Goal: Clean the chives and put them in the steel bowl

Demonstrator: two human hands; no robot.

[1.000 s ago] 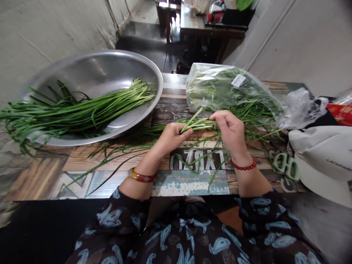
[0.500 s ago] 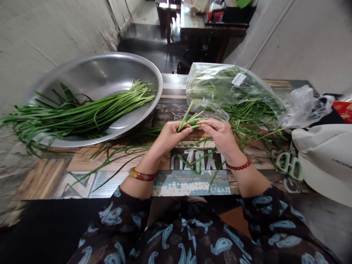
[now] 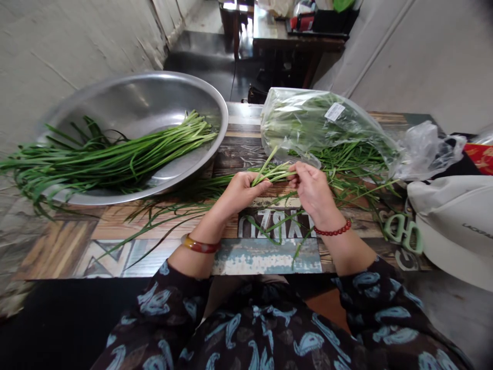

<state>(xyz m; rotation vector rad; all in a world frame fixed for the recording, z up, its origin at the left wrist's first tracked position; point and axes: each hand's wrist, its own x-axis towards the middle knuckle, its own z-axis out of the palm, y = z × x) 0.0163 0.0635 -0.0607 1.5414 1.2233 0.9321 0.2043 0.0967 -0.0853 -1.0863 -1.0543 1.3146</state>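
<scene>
My left hand [image 3: 246,189] is closed around a small bunch of garlic chives [image 3: 267,172], the pale stem ends sticking out past the thumb. At the tips of those stems, my right hand [image 3: 311,186] pinches the chives between thumb and fingers. Their long leaves trail left from my left hand over the tabletop. A large steel basin [image 3: 154,87] at the left holds a thick pile of chives [image 3: 154,151], leaves hanging over its rim. Beyond my right hand lies a clear plastic bag [image 3: 300,115] with more chives inside.
Loose chive scraps [image 3: 277,226] lie on the patchwork wooden table [image 3: 123,218]. Green-handled scissors [image 3: 404,232] rest at the right beside a pale cap [image 3: 458,221]. A crumpled plastic bag [image 3: 431,149] sits behind the cap. Walls stand on both sides.
My right hand has shifted slightly right, to the stem ends, and its fingers have curled in. My left hand keeps its hold on the bunch, moved slightly right.
</scene>
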